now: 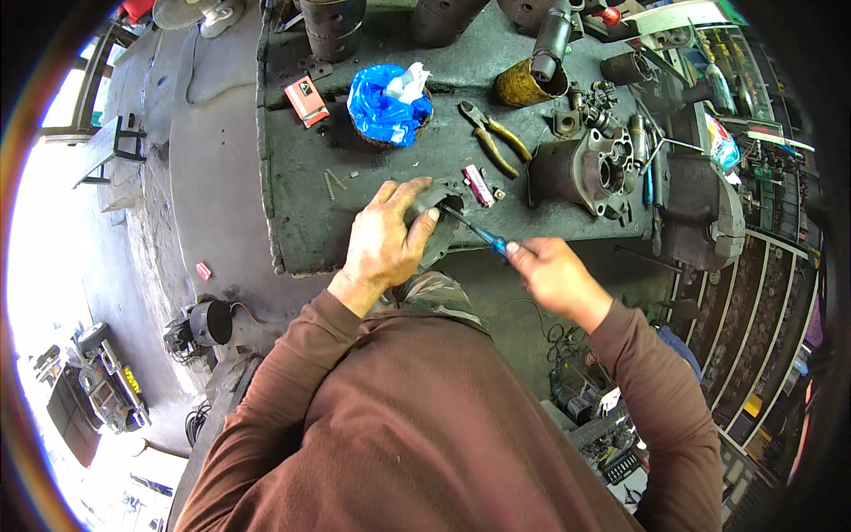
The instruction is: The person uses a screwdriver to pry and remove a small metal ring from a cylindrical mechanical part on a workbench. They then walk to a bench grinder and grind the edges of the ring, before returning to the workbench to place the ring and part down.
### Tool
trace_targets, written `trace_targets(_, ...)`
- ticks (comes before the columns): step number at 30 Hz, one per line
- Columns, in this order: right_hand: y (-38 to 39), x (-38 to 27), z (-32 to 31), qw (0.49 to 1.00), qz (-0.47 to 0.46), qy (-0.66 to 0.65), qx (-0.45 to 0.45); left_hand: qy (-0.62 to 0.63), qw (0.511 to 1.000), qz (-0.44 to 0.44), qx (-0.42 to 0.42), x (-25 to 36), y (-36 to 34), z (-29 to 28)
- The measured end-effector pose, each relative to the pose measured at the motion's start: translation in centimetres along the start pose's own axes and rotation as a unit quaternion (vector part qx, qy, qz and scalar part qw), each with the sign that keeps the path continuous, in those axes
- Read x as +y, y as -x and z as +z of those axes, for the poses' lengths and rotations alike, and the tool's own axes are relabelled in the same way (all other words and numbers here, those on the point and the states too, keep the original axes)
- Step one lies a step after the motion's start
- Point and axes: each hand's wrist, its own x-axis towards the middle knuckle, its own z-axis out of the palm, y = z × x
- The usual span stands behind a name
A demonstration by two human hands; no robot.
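Observation:
My left hand [386, 235] grips a grey metal housing [438, 241] at the front edge of the dark workbench [310, 222], fingers over its top and thumb by a dark opening. My right hand [545, 270] is closed on a screwdriver [491, 239] with a translucent blue handle, its shaft reaching into that opening. Just behind lie a small maroon-and-white packet [478, 186] and pliers [492, 142] with yellow handles. Small springs [337, 180] lie to the left of my left hand. The screwdriver's tip is hidden inside the housing.
Behind are a red-and-white box [306, 101], a basket with blue plastic [381, 102] and a yellow can [514, 87]. A flanged metal housing [572, 173], small parts and tools crowd the right. A divided parts rack [740, 328] stands lower right, a motor-like device [211, 324] lower left.

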Motion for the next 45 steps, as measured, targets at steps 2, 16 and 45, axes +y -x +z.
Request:
trace_targets(2, -0.3, 0.1, -1.1, 0.954, 0.144, -0.248, -0.09, -0.021, 1.0, 0.003, -0.01, 0.0, 0.0, 0.0)
trace_targets(16, 1.9, -1.0, 1.8, 0.813, -0.234, 0.487, 0.218, -0.009, 1.0, 0.008, 0.005, -0.7, -0.7, -0.4)
trace_targets(45, 1.7, 1.8, -1.3, 0.985, -0.131, 0.078, 0.082, 0.01, 0.997, -0.079, 0.019, -1.0, -0.3, -0.3)
